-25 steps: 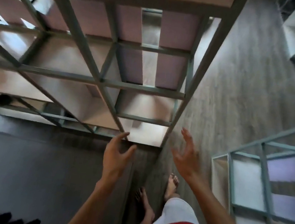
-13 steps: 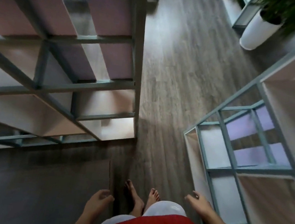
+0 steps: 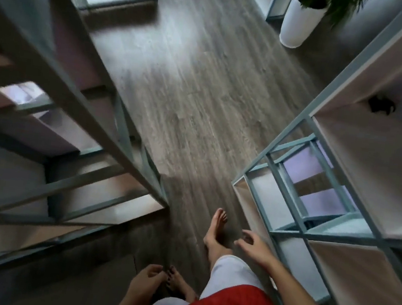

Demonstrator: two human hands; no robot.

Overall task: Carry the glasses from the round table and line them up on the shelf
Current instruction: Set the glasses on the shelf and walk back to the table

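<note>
While the person walks barefoot over the grey wood-grain floor [image 3: 202,95], both hands hang empty: the left hand [image 3: 144,282] loosely curled, the right hand [image 3: 255,248] relaxed with fingers slightly apart. Pale boards in thin teal metal frames form the shelf [image 3: 339,187] at right and another shelf unit [image 3: 78,99] at left. No glasses show. Since half a second ago, the view has swung rightward, and a white cylindrical planter [image 3: 299,24] sits closer.

I see a grey wood-plank floor [image 3: 192,94] running between two metal-framed shelving units, one at left [image 3: 55,95] and one at right [image 3: 341,172], with a white planter [image 3: 299,24] holding greenery at the far end
</note>
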